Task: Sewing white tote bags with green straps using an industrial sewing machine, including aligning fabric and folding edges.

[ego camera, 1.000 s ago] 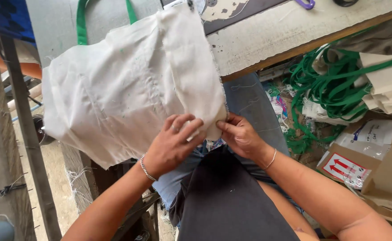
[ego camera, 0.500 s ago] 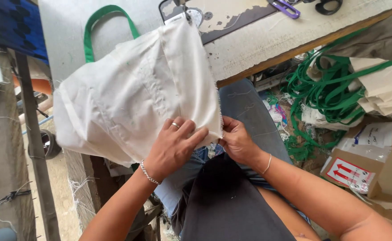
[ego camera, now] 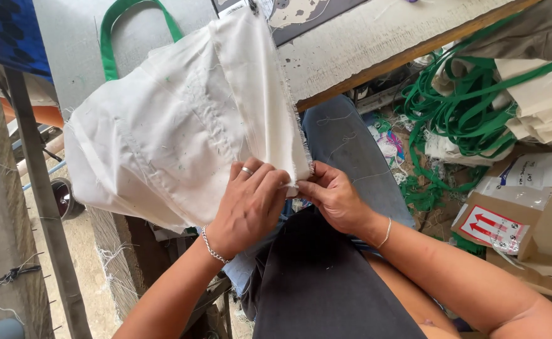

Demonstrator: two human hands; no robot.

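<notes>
both hands, left (ego camera: 251, 204) and right (ego camera: 329, 194), closed in a pinch on the frayed lower corner of the white cloth bag (ego camera: 175, 125), now lifted higher off the counter (ego camera: 376, 44), green handle (ego camera: 116, 25) showing.

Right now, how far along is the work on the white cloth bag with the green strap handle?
Done: the white cloth bag already has stitched seams and a green strap handle attached. In hand: the left hand and right hand pinch its frayed lower corner over the lap. Left: loose threads hang along that raw edge, and a pile of more cream bags with green straps lies to the right.
</notes>
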